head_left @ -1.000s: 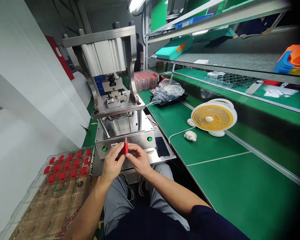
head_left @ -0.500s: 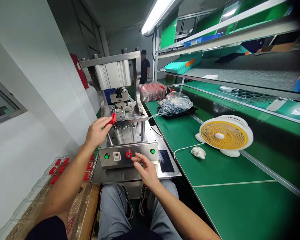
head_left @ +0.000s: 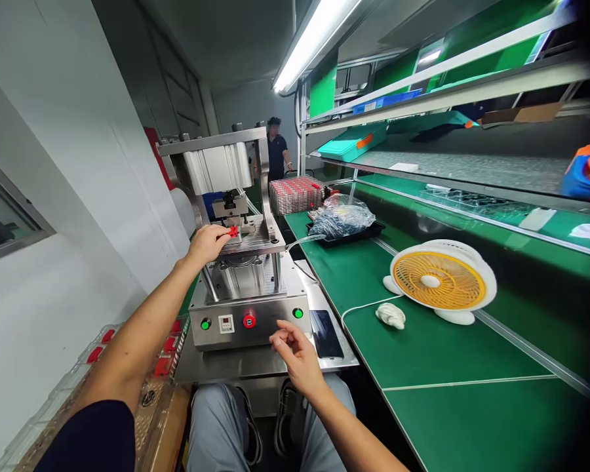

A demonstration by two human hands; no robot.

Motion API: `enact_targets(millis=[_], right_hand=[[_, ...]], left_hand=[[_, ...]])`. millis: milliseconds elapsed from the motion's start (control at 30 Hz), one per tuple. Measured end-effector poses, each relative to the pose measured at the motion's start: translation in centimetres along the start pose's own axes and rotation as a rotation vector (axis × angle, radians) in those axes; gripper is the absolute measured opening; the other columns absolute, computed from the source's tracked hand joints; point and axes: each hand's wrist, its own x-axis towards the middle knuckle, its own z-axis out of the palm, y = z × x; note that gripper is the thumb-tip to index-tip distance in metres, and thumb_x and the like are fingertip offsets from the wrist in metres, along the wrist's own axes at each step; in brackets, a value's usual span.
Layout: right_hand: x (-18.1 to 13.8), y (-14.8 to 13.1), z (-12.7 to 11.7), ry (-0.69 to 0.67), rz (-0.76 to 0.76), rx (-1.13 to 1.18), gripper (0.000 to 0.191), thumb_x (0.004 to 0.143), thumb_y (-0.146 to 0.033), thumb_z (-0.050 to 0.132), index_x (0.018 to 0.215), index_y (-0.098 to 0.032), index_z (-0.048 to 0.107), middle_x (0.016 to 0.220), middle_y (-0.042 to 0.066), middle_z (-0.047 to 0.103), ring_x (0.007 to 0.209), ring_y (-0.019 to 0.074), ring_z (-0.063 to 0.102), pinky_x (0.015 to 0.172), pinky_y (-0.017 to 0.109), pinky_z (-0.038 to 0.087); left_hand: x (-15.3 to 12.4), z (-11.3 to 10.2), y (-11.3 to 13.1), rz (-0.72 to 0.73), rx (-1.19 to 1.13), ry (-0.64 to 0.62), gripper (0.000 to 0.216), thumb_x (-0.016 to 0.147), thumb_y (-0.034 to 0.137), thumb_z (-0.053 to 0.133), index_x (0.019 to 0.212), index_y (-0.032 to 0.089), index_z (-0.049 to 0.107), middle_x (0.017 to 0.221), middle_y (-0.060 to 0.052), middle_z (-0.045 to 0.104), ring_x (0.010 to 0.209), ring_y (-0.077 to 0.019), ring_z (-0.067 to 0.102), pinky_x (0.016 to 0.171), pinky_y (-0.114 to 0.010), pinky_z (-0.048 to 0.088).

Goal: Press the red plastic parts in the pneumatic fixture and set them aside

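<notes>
My left hand (head_left: pixel 207 244) is closed on a small red plastic part (head_left: pixel 233 231), pinched between thumb and fingertips. That part is at the metal fixture on the bed of a bench press (head_left: pixel 217 167), below the press head (head_left: pixel 230 208); the fingers partly cover it, so I cannot tell whether it is seated. In front of the control panel, my right hand (head_left: pixel 299 357) hovers with loosely curled fingers apart and nothing seen in them. Nearest to it are the right green button (head_left: pixel 297 313) and the red stop button (head_left: pixel 249 321).
Clear trays (head_left: pixel 162 364) with red parts stand at lower left. A phone (head_left: pixel 326 334) lies beside the press. On the green bench (head_left: pixel 452 357) are a yellow-and-white fan (head_left: pixel 435 280), a crumpled white wad (head_left: pixel 390 316), and a bagged bundle (head_left: pixel 344 217) in a black tray. A person (head_left: pixel 276 154) stands behind.
My left hand has moved forward and right, carrying the red part onto the fixture. My right hand has shifted slightly right and down, its fingers more curled. The view has tilted slightly.
</notes>
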Motion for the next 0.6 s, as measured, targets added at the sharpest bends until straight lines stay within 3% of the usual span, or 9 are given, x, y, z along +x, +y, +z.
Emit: enact_targets(millis=[133,267,467,600], right_hand=[[0.0,0.3,-0.4,-0.005,0.011,0.009,0.033,0.097,-0.041,0.069,0.124,-0.022,0.064,0.087,0.003,0.071,0.075,0.0189,0.065,0.075,0.032,0.054],[0.4,-0.1,-0.5,0.005,0.017,0.008,0.032,0.096,-0.041,0.069,0.122,-0.022,0.064,0.084,0.002,0.070,0.072,0.0191,0.065,0.072,0.033,0.054],[0.7,-0.3,-0.3,0.014,0.054,-0.022,0.036,0.093,-0.045,0.070,0.120,-0.021,0.064,0.082,0.002,0.069,0.071,0.0205,0.065,0.072,0.035,0.055],[1.2,0.7,-1.4,0.074,0.084,-0.062,0.043,0.090,-0.051,0.071,0.119,-0.021,0.064,0.083,0.003,0.069,0.072,0.0208,0.066,0.074,0.036,0.055]], left_hand=[[0.8,0.5,-0.3,-0.084,-0.001,0.092,0.031,0.087,0.035,0.062,0.105,0.020,0.082,0.125,-0.011,0.073,0.115,-0.0283,0.066,0.106,-0.044,0.051],[1.5,0.8,-0.8,-0.131,-0.087,0.038,0.028,0.083,0.035,0.065,0.100,0.021,0.082,0.107,-0.009,0.079,0.096,-0.0257,0.070,0.092,-0.040,0.056],[0.7,1.5,-0.4,-0.040,-0.078,0.126,0.030,0.088,0.034,0.058,0.102,0.019,0.080,0.108,-0.010,0.078,0.101,-0.0257,0.069,0.098,-0.041,0.054],[-2.9,1.0,0.3,-0.004,-0.134,0.378,0.034,0.092,0.034,0.057,0.116,0.017,0.074,0.128,-0.013,0.070,0.125,-0.0277,0.061,0.115,-0.047,0.044]])
